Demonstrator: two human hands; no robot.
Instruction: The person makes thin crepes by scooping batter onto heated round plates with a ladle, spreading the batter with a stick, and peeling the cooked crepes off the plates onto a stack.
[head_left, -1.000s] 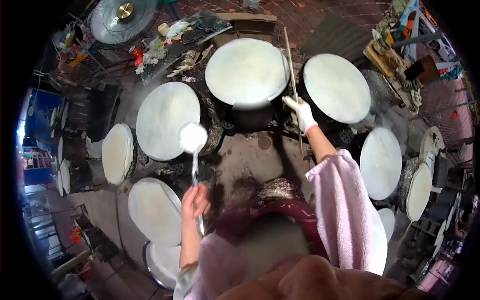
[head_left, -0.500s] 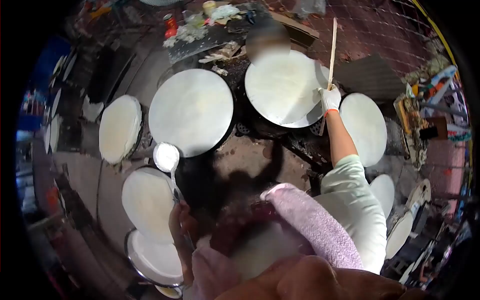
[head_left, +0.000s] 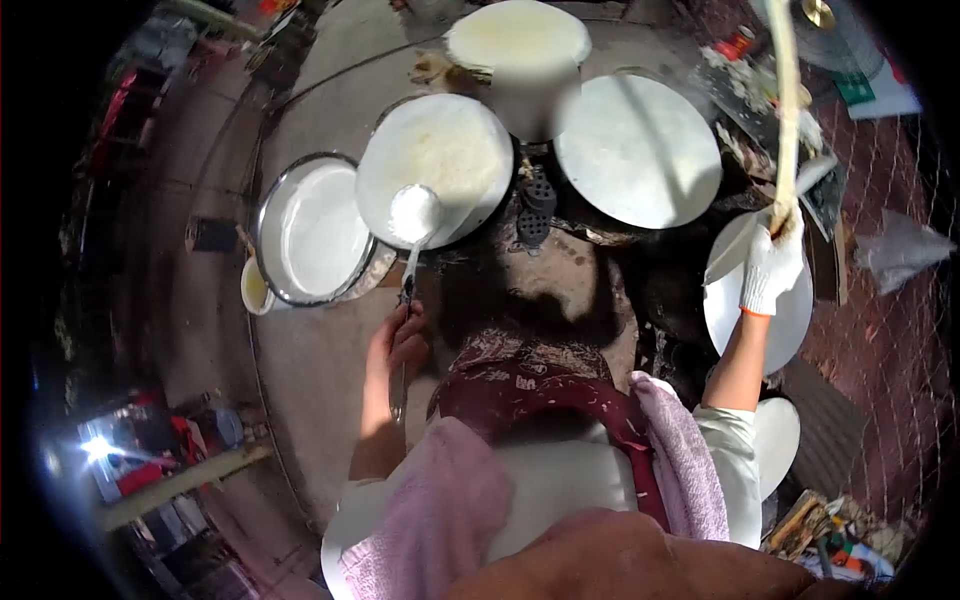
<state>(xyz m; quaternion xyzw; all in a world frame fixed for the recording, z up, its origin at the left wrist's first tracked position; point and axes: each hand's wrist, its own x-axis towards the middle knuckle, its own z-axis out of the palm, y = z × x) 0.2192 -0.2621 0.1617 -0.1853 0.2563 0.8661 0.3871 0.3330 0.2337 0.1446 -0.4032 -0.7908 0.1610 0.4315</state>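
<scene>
My left hand (head_left: 396, 338), bare, is closed around the handle of a ladle (head_left: 415, 214). The ladle's bowl holds something white and hangs over a round griddle (head_left: 435, 140) covered by a pale layer. In a white knitted glove, my right hand (head_left: 775, 268) grips a long, flat wooden stick (head_left: 787, 120) that points away from me. Under that hand lies another round white griddle (head_left: 765, 325), with a thin pale sheet (head_left: 730, 245) along its left side. Whether the stick touches the sheet, I cannot tell. A wide metal-rimmed basin (head_left: 268, 235) of white liquid stands left of the ladle.
Another white-covered griddle (head_left: 637, 150) sits between my hands, and a yellowish one (head_left: 518, 35) is farther back. Perforated coal briquettes (head_left: 536, 212) stand between griddles. A small bowl (head_left: 256, 287) sits beside the basin. Wire mesh (head_left: 890, 340) is on the right, a bright lamp (head_left: 98, 448) lower left.
My view has turned left. The ladle is now over the griddle beside the basin. My right hand and the stick have left the far griddle's edge and are above the right-hand griddle.
</scene>
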